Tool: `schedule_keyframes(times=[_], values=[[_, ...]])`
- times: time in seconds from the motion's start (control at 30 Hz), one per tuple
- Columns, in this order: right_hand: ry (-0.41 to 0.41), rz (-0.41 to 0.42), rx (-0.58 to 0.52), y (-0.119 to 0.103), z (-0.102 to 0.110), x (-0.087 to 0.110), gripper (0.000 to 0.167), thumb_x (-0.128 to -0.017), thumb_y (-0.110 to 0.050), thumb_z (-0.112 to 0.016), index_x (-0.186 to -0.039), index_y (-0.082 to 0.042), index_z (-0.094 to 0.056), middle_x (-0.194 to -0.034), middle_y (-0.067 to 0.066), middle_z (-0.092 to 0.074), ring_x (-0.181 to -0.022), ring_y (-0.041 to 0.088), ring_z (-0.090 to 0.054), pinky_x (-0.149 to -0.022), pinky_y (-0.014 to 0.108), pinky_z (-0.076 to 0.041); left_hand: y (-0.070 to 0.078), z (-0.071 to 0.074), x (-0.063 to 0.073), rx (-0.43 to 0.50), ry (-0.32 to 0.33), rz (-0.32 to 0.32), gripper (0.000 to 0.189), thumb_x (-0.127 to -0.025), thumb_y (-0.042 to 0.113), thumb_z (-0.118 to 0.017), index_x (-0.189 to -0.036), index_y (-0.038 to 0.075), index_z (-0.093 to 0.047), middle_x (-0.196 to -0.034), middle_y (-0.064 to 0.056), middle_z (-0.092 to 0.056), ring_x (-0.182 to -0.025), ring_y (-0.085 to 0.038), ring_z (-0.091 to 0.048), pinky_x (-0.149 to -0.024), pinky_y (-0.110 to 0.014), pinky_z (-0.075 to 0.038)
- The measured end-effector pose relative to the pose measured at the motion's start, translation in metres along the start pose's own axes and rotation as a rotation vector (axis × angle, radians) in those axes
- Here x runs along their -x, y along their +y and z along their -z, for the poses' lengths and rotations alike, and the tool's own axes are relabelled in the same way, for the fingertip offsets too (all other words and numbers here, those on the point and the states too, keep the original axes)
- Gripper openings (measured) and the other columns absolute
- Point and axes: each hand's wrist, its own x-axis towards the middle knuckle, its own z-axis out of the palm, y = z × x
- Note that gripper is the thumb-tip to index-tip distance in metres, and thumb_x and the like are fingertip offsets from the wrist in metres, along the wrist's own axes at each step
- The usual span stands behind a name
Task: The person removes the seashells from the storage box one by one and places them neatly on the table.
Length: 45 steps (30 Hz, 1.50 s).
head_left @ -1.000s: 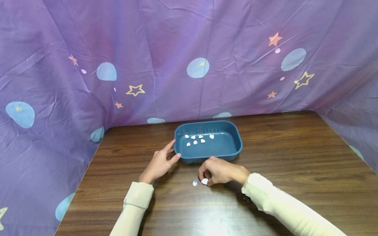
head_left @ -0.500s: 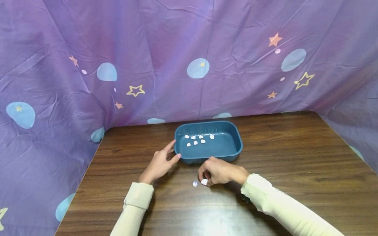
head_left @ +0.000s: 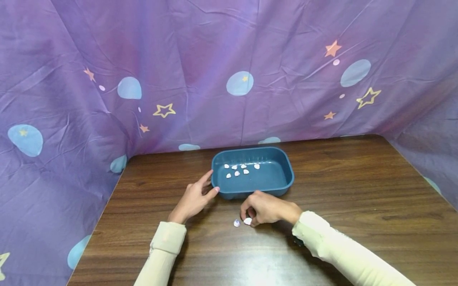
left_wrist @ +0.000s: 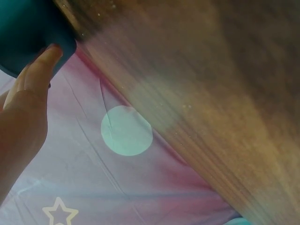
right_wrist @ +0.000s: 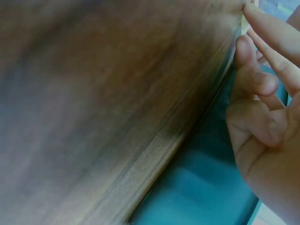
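Observation:
A blue rectangular tub (head_left: 266,180) stands near the back of the table, with several small white pieces (head_left: 237,173) lying at the left of its floor. My left hand (head_left: 191,200) touches the tub's left end, thumb at the front corner and fingers stretched along the outer wall; the left wrist view shows these fingers (left_wrist: 44,65) against it. In front of the tub, my right hand (head_left: 268,207) pinches a small white pebble-like piece (head_left: 247,221) between thumb and forefinger, low at the tabletop. Just left of it lies another whitish piece (head_left: 236,223).
The brown wood-grain table (head_left: 343,190) extends on both sides of the tub. Behind it and at the sides hangs a purple cloth (head_left: 200,59) printed with stars and pale blue spots. Cream sleeves (head_left: 168,238) cover both forearms.

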Motion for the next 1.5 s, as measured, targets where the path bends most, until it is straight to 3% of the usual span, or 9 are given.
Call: schedule_keyframes(times=[0.57, 1.1, 1.5], values=[[-0.005, 0.001, -0.009, -0.003, 0.004, 0.002, 0.024, -0.070, -0.010, -0.087, -0.088, -0.022, -0.076, -0.063, -0.014, -0.060, -0.058, -0.006, -0.049, -0.059, 0.015, -0.045, 0.000, -0.001, 0.001, -0.017, 0.002, 0.002, 0.068, -0.096, 0.031, -0.067, -0.156, 0.014, -0.038, -0.135, -0.018, -0.065, -0.128, -0.032, -0.062, -0.112, -0.048, -0.046], [0.019, 0.051, -0.027, -0.016, 0.019, 0.001, 0.024, -0.074, -0.011, -0.085, -0.095, -0.017, -0.076, -0.066, -0.013, -0.064, -0.059, -0.007, -0.051, -0.061, 0.015, -0.046, -0.001, 0.000, 0.001, -0.022, 0.004, -0.025, 0.068, -0.096, 0.031, -0.066, -0.155, 0.011, -0.038, -0.135, -0.018, -0.065, -0.127, -0.033, -0.063, -0.112, -0.049, -0.046], [0.126, 0.130, -0.073, -0.014, 0.028, 0.000, 0.018, -0.081, -0.011, -0.080, -0.098, -0.013, -0.076, -0.071, -0.010, -0.066, -0.060, -0.006, -0.052, -0.057, 0.015, -0.049, 0.001, 0.001, 0.000, -0.043, 0.003, -0.006, 0.069, -0.096, 0.032, -0.066, -0.155, 0.012, -0.038, -0.135, -0.017, -0.065, -0.130, -0.032, -0.061, -0.115, -0.049, -0.044]])
